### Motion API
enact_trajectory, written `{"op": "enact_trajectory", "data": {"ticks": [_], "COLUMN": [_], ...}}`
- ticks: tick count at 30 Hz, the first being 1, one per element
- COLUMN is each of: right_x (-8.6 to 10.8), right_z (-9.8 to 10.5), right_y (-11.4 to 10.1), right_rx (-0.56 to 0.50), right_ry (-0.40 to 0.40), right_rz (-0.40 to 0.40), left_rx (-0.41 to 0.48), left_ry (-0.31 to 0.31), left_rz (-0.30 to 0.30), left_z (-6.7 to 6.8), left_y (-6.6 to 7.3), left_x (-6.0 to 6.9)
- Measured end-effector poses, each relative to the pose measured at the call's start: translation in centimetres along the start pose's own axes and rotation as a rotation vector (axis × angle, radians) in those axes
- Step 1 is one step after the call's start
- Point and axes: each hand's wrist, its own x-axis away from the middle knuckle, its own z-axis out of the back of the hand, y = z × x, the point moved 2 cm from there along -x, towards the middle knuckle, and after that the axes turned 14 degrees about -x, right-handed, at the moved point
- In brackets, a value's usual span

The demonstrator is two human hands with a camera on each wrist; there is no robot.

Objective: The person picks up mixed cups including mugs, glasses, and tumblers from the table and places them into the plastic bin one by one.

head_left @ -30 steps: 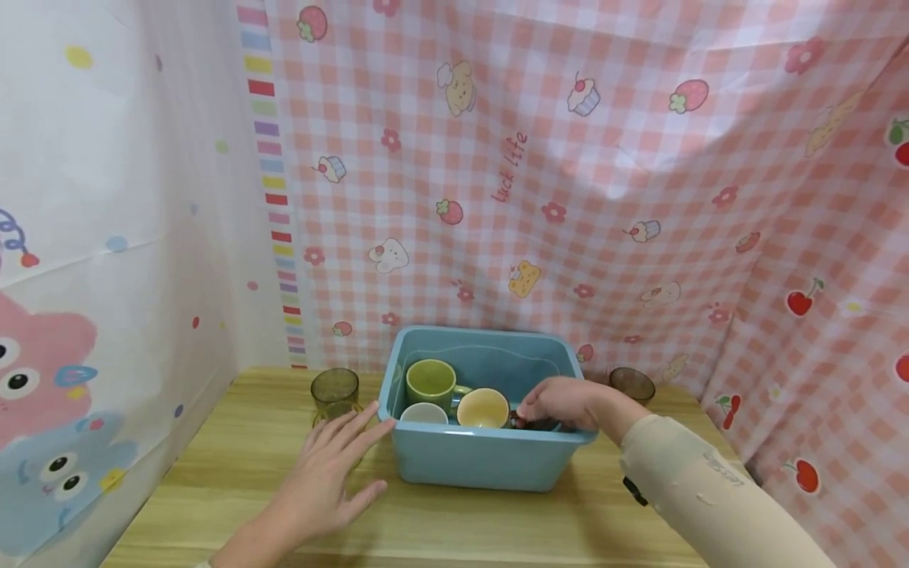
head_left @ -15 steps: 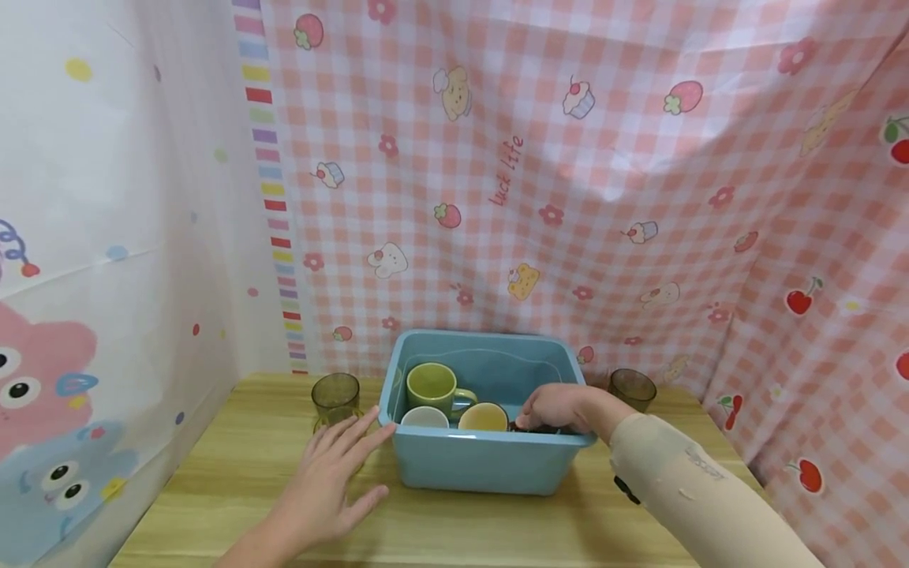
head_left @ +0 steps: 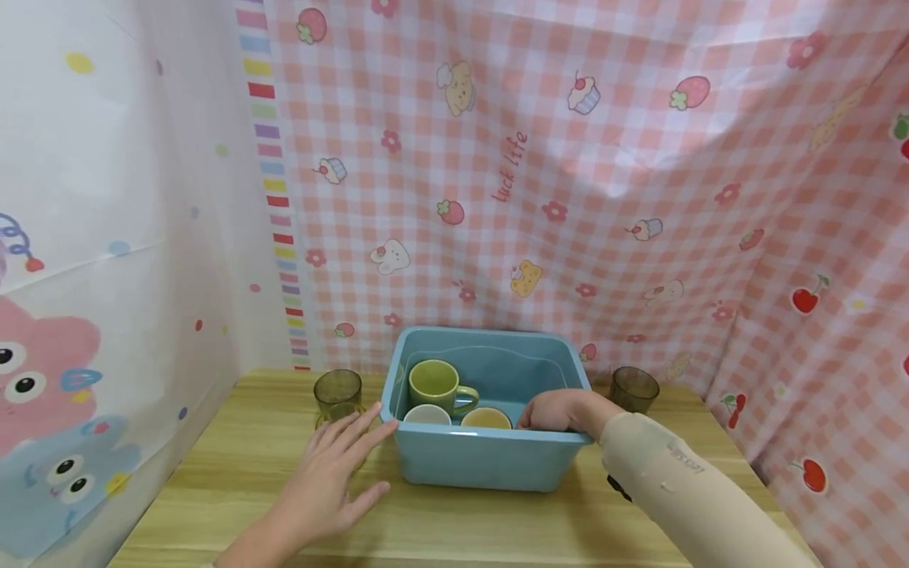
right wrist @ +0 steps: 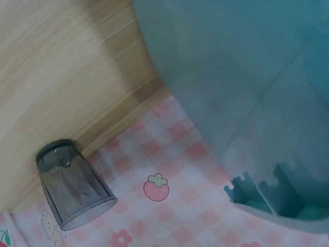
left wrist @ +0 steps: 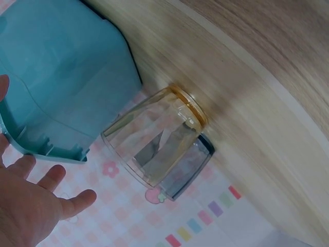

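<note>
A blue plastic bin (head_left: 490, 461) stands on the table. My right hand (head_left: 557, 410) reaches over its right rim, fingers curled at the right side of a yellow-lined mug (head_left: 486, 419). The bin's front wall hides the fingertips and the mug's handle. In the bin's left part are a green mug (head_left: 433, 383), its handle to the right, and a white-lined cup (head_left: 428, 415). My left hand (head_left: 323, 477) has its fingers spread, the tips at the bin's left front corner. The right wrist view shows the bin's outer wall but not the hand.
Left of the bin stand a dark glass (head_left: 338, 388) and an amber-tinted glass (left wrist: 157, 136), the latter partly behind my left hand. Another dark glass (head_left: 634, 388) stands to the right of the bin. A checked cloth (head_left: 525, 197) hangs behind the wooden table (head_left: 234, 442).
My right hand has gone lower into the bin, and the yellow-lined mug has sunk with it. The dark handle seen between my fingers earlier is now hidden. My left hand has stayed put.
</note>
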Motion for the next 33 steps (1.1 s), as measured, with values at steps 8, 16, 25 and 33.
{"op": "enact_trajectory", "data": {"ticks": [8,16,25,33], "right_x": [-0.19,-0.56,-0.56,-0.59], "right_z": [-0.15,-0.67,-0.84,-0.92], "right_y": [0.0,0.0,-0.34,-0.42], "right_rx": [0.077,0.073,0.033,0.004], "right_ry": [0.004,0.022,-0.036,-0.048], "right_rz": [-0.03,-0.015,0.006,0.007], "left_rx": [-0.002,-0.01,-0.005,-0.004], "left_ry": [0.022,0.003,0.005,-0.003], "left_rz": [-0.012,-0.009,-0.007,0.002], "left_z": [0.02,0.1,-0.09,-0.11], "left_y": [-0.08,-0.07,-0.06,0.0], "left_x": [-0.15,-0.09,0.0,0.07]}}
